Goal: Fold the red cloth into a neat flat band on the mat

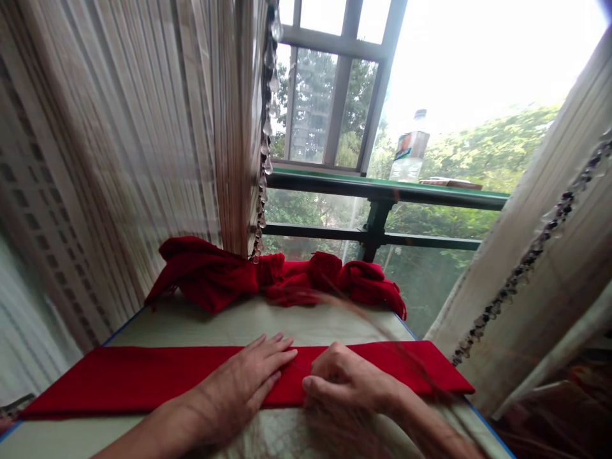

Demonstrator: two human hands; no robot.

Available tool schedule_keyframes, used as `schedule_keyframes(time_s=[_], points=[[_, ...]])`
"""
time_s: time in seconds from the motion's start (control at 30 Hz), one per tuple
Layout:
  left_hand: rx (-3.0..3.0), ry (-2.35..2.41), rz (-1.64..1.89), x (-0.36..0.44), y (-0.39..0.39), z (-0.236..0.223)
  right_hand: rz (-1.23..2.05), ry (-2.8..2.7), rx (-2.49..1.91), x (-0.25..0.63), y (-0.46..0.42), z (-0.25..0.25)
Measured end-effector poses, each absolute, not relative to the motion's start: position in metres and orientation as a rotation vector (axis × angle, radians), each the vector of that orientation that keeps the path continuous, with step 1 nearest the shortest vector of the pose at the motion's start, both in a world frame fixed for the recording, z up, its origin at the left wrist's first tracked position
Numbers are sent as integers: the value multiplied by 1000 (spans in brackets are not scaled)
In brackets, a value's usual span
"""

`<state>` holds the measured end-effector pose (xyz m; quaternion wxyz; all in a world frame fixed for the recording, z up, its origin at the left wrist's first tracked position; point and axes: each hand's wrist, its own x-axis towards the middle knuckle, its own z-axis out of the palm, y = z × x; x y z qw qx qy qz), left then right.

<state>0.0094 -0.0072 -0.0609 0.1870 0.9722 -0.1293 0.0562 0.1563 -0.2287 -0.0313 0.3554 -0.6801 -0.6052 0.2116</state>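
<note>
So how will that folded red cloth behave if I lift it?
The folded red cloth would probably droop, being long and thin. Its layers might come apart, as no fastening shows. It likely won't roll, lying flat on the table.

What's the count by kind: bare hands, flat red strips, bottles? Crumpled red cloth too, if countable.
Hands: 2 (left hand, right hand)
Flat red strip: 1
Bottle: 1
Total: 4
Crumpled red cloth left out: pieces can't be told apart.

From close above, the head camera looks forward, down over the red cloth (143,377).
</note>
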Motion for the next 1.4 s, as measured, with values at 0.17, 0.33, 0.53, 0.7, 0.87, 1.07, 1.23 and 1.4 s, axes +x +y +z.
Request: schedule_keyframes(time_s=[0.17, 0.33, 0.53, 0.7, 0.87, 1.07, 1.23, 1.4], points=[[2662, -373, 216, 9, -4, -64, 541, -1544, -1764, 155, -229, -29], [2591, -343, 298, 10, -5, -56, 521, -1541, -1764, 153, -230, -27], [2548, -243, 415, 11, -3, -58, 540, -1538, -1759, 154, -229, -30], [2601, -153, 396, 9, -8, -53, 548, -1528, -1762, 154, -230, -30], [2616, -129, 342, 7, -8, -50, 545, -1513, -1776, 154, -232, -29], [2604, -135, 401, 7, -3, -53, 517, -1483, -1789, 154, -234, -29], [2643, -204, 358, 8, -6, -50, 517, -1490, -1782, 156, -235, -29], [2751, -233, 42, 2, -15, -39, 533, -1479, -1779, 154, -235, -29]])
